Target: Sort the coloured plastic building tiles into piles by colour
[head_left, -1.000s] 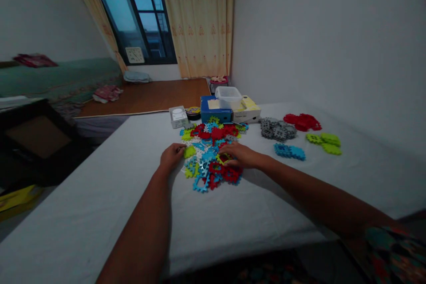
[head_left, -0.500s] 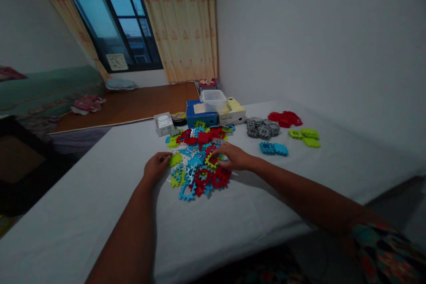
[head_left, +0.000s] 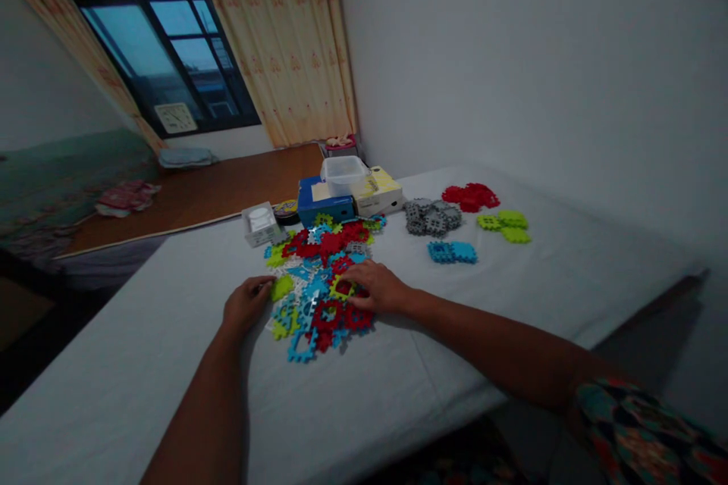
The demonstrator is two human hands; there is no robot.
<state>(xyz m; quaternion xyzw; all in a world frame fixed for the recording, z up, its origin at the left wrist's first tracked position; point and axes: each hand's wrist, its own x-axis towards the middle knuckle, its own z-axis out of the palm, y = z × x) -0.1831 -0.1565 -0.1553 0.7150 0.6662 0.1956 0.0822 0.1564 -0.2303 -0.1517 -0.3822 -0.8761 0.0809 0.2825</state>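
Observation:
A heap of gear-edged plastic building pieces in red, blue, lime green, white and grey lies on the white-covered table [head_left: 187, 333]. At its left edge my left hand [head_left: 246, 309] is closed, fingertips pinching the rim of a solid lime green gear piece [head_left: 282, 288]. My right hand [head_left: 378, 288] reaches over the heap from the right, thumb and fingers apart. Its fingertips are by a lime green ring piece [head_left: 334, 289], and the thumb is near a red gear piece [head_left: 359, 318]. Nothing is plainly gripped there.
Sorted piles of grey pieces [head_left: 432, 217], red pieces [head_left: 471, 197], lime green pieces [head_left: 505, 225] and blue pieces [head_left: 452, 251] lie right of the heap. Behind it stand a blue box [head_left: 325, 202], a yellow-white box [head_left: 382, 195], a clear plastic tub [head_left: 344, 173] and a small clear case [head_left: 262, 223].
The whole view has turned, so the scene sits further left and slightly tilted. Against the heap, both hands stay in nearly the same places.

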